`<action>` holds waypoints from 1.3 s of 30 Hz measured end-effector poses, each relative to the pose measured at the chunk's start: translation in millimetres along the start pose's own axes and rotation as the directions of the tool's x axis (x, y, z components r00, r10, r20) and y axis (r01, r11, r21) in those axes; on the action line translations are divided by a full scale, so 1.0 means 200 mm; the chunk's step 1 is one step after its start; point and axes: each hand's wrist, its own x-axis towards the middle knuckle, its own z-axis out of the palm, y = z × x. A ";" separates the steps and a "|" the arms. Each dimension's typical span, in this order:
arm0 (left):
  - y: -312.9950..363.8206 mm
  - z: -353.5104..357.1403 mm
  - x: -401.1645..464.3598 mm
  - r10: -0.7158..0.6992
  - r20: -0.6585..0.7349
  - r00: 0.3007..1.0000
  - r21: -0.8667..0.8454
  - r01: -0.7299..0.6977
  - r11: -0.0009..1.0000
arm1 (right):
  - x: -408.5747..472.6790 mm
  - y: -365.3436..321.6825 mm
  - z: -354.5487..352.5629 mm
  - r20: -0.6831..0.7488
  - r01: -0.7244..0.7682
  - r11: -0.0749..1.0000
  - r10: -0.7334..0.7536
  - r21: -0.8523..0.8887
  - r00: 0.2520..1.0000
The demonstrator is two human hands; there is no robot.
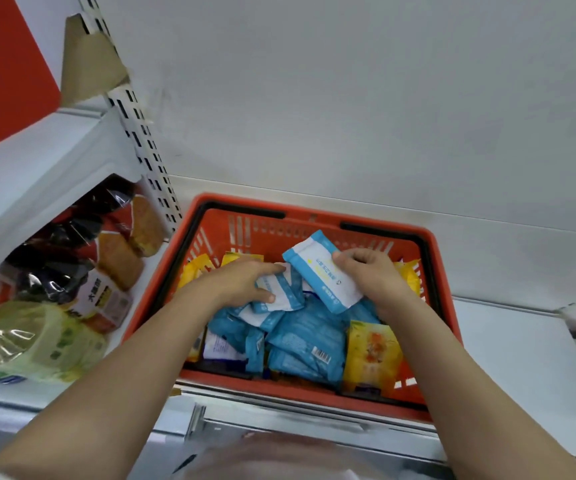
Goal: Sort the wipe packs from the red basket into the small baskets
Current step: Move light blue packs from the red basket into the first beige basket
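Reaching into the red basket (189, 220) with both hands: right hand (369, 275) gripping a blue-and-white wipe pack (317, 268), raised above the pile, long axis slanting toward the basket's far-left corner; left hand (241, 282) pinching another blue wipe pack (279, 292) just beside it.

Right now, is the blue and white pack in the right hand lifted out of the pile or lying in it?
Lifted: the right hand grips the blue and white pack, tilted above the other packs.

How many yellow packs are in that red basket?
4 show: two yellow packs at the far left, one at the far right, one near right. More may hide underneath.
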 end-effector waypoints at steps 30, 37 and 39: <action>0.30 0.00 -0.06 0.070 -0.221 0.973 -0.783 -0.220 0.582 | -0.65 0.07 -0.18 -0.466 0.174 0.899 0.037 0.401 0.884; 0.77 0.24 -0.27 0.246 -0.256 0.935 -0.746 -0.353 0.565 | -1.09 0.28 -0.48 -0.695 0.373 0.857 -0.024 0.355 0.718; 0.97 0.40 -0.34 0.282 -0.253 0.925 -0.741 -0.373 0.559 | -1.26 0.39 -0.61 -0.750 0.390 0.867 -0.029 0.310 0.661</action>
